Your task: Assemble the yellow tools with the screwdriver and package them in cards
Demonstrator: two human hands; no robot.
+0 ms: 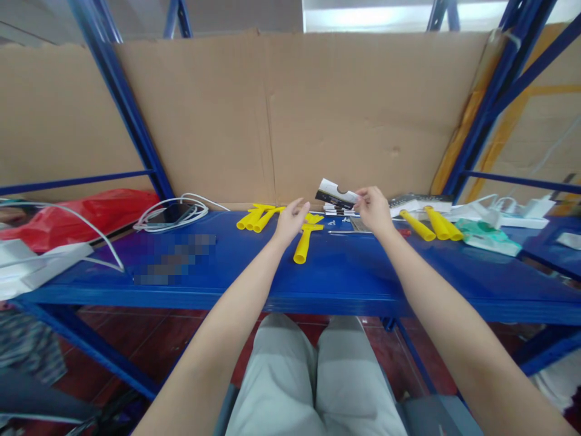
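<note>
Right hand point(373, 209), grip pinching one end of a printed card point(333, 195), which could swing or slip; left hand point(290, 221) loosely parted, seemingly empty.

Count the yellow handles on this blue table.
8 visible: three handles left of your left hand, one just right of it, another partly hidden behind that one, three right of your right hand. More may be hidden.

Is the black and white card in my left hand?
No, your right hand holds the black and white card, apart from your left hand.
</note>
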